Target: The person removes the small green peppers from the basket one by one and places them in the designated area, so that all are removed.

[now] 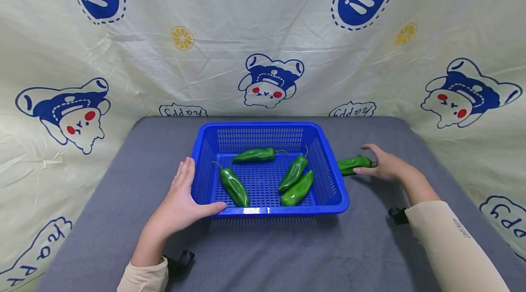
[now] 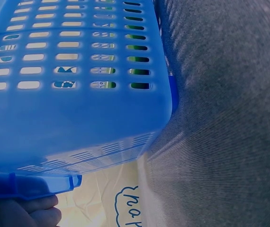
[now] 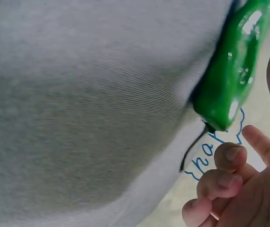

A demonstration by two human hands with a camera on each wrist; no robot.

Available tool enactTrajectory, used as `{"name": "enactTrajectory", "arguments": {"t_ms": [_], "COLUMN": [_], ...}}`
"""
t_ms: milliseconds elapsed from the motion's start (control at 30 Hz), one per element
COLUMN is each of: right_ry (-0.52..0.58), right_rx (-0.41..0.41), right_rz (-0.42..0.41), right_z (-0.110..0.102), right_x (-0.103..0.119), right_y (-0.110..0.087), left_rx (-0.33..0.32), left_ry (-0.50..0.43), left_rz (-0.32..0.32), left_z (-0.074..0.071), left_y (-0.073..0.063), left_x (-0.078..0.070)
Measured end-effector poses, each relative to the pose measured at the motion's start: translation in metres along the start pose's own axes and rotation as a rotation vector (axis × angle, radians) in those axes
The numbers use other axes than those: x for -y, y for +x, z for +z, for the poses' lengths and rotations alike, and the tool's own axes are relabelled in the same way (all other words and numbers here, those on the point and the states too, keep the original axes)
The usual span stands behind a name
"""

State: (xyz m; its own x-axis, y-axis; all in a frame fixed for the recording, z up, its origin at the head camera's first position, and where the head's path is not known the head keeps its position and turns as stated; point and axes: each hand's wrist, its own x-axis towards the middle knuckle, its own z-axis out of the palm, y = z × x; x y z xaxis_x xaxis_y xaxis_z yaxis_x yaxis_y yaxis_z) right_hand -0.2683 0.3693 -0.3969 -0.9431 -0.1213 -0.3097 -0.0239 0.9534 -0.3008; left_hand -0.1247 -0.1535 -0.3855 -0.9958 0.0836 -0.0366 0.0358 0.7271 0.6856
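A blue plastic basket (image 1: 263, 210) with slotted walls stands on the grey cloth, with several green peppers (image 1: 234, 186) lying in it. My left hand (image 1: 182, 200) holds the basket's near left corner, the thumb on the front rim and the fingers along the left side. In the left wrist view, fingertips (image 2: 45, 216) show below the rim. Outside the basket, to its right, lies another green pepper (image 3: 232, 71), its thin stem pointing away from the basket. At its stem end is my right hand (image 1: 384, 164), thumb and forefinger spread; the other fingers (image 3: 220, 184) are loosely bent with nothing in them.
Grey cloth (image 1: 263, 255) covers the table. Behind and at both sides hangs a pale printed sheet (image 1: 213, 82) with cartoon figures. A black strap piece (image 1: 181, 262) sticks out at the left wrist, and another strap piece (image 1: 397, 215) at the right wrist.
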Motion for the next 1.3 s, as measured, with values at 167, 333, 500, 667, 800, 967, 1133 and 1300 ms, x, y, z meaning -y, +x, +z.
{"name": "enactTrajectory", "arguments": {"t_ms": [167,333,500,667,800,967,1133,1300], "right_ry": [0.007,0.028,0.061,0.08,0.096,0.103,0.094,0.077], "right_rx": [-0.064,-0.12,-0.192,-0.235,-0.262,-0.292,-0.331,-0.371], "right_rz": [-0.035,-0.045,-0.091,-0.131,-0.16,-0.187,-0.229,-0.258], "right_z": [-0.011,-0.022,-0.029,-0.034,-0.038,-0.044,-0.048,-0.051], "right_x": [0.007,0.018,0.032,0.047,0.06,0.075,0.091,0.107], "right_y": [-0.002,-0.005,-0.008,-0.009,-0.01,-0.014,-0.017,-0.018], "left_rx": [0.002,0.007,0.006,0.005,0.006,0.003,-0.001,-0.003], "left_ry": [0.006,0.005,0.002,0.001,0.001,0.002,0.006,0.006], "left_rz": [-0.003,-0.001,0.001,-0.006,-0.01,-0.004,-0.002,0.004], "left_z": [0.0,0.0,0.0,0.0,0.001,0.001,0.0,0.0], "left_y": [-0.001,0.0,0.0,-0.001,-0.001,-0.001,0.0,0.0], "left_x": [0.0,0.0,0.0,0.0,0.001,0.001,0.002,0.001]}}
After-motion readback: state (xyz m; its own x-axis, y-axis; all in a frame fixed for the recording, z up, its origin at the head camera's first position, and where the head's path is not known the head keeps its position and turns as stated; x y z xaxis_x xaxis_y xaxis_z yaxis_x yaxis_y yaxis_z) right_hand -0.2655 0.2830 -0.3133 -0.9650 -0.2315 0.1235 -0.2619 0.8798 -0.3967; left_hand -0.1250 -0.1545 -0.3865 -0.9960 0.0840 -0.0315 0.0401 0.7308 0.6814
